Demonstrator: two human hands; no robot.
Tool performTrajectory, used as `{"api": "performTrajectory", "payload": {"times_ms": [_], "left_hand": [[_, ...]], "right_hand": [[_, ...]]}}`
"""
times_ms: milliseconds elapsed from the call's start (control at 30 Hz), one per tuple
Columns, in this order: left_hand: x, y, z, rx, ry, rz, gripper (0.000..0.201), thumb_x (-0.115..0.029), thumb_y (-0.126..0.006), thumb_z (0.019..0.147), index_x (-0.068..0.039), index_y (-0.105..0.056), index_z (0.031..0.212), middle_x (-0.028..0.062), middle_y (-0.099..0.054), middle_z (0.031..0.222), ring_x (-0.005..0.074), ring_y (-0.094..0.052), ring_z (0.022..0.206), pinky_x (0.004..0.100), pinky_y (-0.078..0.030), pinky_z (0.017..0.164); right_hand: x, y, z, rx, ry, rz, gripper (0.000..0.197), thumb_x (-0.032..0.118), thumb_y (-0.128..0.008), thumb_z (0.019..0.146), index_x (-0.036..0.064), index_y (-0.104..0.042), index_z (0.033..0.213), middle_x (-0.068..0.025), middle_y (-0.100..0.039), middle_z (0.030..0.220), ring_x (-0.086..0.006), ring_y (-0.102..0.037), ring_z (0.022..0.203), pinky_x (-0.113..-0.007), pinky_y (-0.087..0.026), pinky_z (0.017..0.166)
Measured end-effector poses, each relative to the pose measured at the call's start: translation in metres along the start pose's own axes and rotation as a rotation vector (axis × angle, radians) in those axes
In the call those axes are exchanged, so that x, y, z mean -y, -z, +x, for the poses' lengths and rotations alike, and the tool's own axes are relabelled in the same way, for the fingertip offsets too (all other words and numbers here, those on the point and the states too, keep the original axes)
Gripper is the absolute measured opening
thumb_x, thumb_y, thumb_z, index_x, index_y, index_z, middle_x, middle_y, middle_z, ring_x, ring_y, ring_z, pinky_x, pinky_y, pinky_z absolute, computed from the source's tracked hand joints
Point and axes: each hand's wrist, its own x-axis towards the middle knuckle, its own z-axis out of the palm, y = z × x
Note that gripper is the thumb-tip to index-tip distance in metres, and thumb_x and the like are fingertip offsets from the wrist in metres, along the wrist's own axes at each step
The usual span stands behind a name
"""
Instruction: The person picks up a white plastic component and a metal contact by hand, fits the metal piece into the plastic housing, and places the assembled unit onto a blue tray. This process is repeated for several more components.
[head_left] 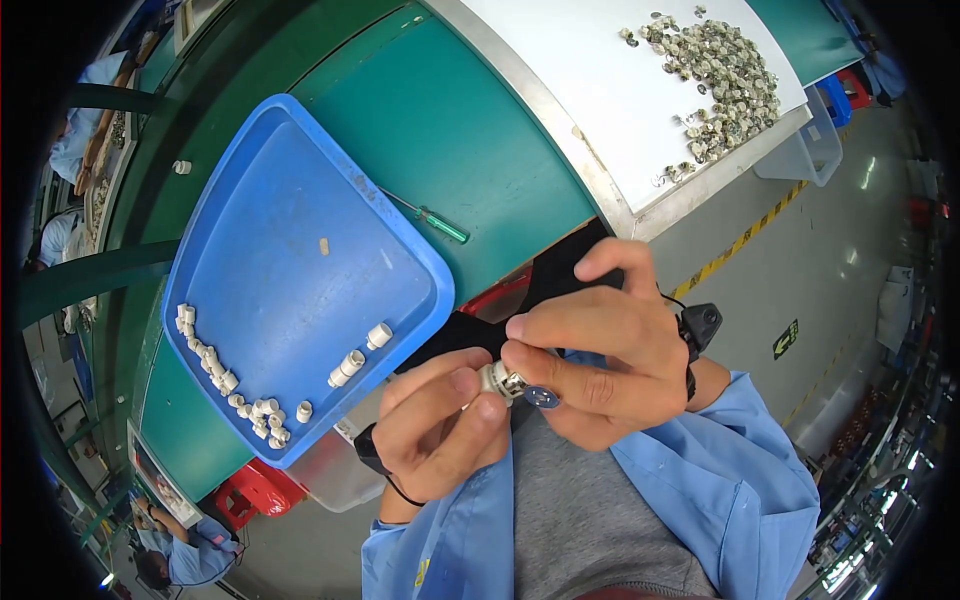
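My left hand (440, 420) pinches a small white cylindrical part (490, 379) between thumb and fingers, above my lap. Close against it, my right hand (605, 365) grips a small metal piece with a shiny round disc (541, 397) at its lower end. The two pieces meet between my fingertips; whether they are joined I cannot tell. My right index finger is raised and bent. To the left, a blue tray (400, 222) holds several similar white cylindrical parts (213, 367), most along its left and near edges.
A green-handled screwdriver (443, 225) lies on the green bench (500, 150), right of the tray. A pile of small metal-and-white pieces (725, 85) covers part of a metal-edged white board (560, 60) at far right. Another person (195, 550) sits at lower left, beside a red stool (258, 492).
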Motion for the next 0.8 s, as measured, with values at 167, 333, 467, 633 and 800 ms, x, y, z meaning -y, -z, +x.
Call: {"api": "performTrajectory", "payload": {"times_ms": [167, 333, 467, 633, 800], "left_hand": [[-0.004, -0.004, -0.006, 0.009, -0.05, 0.115, 0.036, 0.01, -0.075, 0.077, 0.003, -0.066, 0.11, 0.0199, -0.055, 0.113, 0.0354, -0.07, 0.083, 0.0361, -0.062, 0.061], [-0.002, 0.005, -0.006, 0.162, 0.046, 0.013, 0.043, 0.01, -0.075, 0.076, 0.005, -0.063, 0.117, 0.0224, -0.055, 0.115, 0.0353, -0.07, 0.085, 0.0354, -0.062, 0.065], [0.005, -0.011, -0.011, 0.11, 0.028, 0.253, 0.041, 0.008, -0.075, 0.078, 0.006, -0.062, 0.116, 0.022, -0.056, 0.115, 0.0323, -0.068, 0.092, 0.0363, -0.06, 0.075], [0.009, -0.027, -0.029, -0.087, 0.319, -0.057, 0.03, -0.001, -0.071, 0.087, 0.005, -0.062, 0.114, 0.018, -0.058, 0.114, 0.0269, -0.064, 0.099, 0.0347, -0.054, 0.085], [0.004, -0.011, -0.01, 0.074, 1.089, -1.124, 0.021, -0.013, -0.06, 0.098, 0.005, -0.063, 0.109, 0.0127, -0.061, 0.109, 0.0193, -0.06, 0.098, 0.0304, -0.048, 0.087]], "right_hand": [[0.009, -0.008, -0.006, -0.085, -0.041, -0.081, 0.03, 0.016, -0.068, 0.073, -0.0002, -0.076, 0.097, -0.0157, -0.072, 0.103, -0.0203, -0.07, 0.072, -0.045, -0.039, 0.088], [0.009, -0.006, -0.005, -0.062, -0.082, -0.07, 0.033, 0.017, -0.073, 0.071, 0.0004, -0.075, 0.1, -0.0144, -0.071, 0.102, -0.0216, -0.071, 0.079, -0.044, -0.039, 0.088], [-0.008, -0.006, 0.0, 0.055, -0.175, -0.054, 0.039, 0.02, -0.08, 0.068, 0.0019, -0.073, 0.102, -0.0117, -0.071, 0.101, -0.0224, -0.069, 0.086, -0.042, -0.04, 0.086], [-0.027, -0.01, -0.013, 0.074, -0.22, 0.036, 0.043, 0.024, -0.084, 0.066, 0.0041, -0.072, 0.102, -0.0091, -0.071, 0.101, -0.0236, -0.068, 0.088, -0.042, -0.041, 0.083], [-0.037, -0.007, -0.013, 0.113, -0.136, 0.149, 0.04, 0.024, -0.082, 0.067, 0.0056, -0.072, 0.102, -0.0083, -0.071, 0.102, -0.0239, -0.067, 0.086, -0.042, -0.042, 0.083]]}}
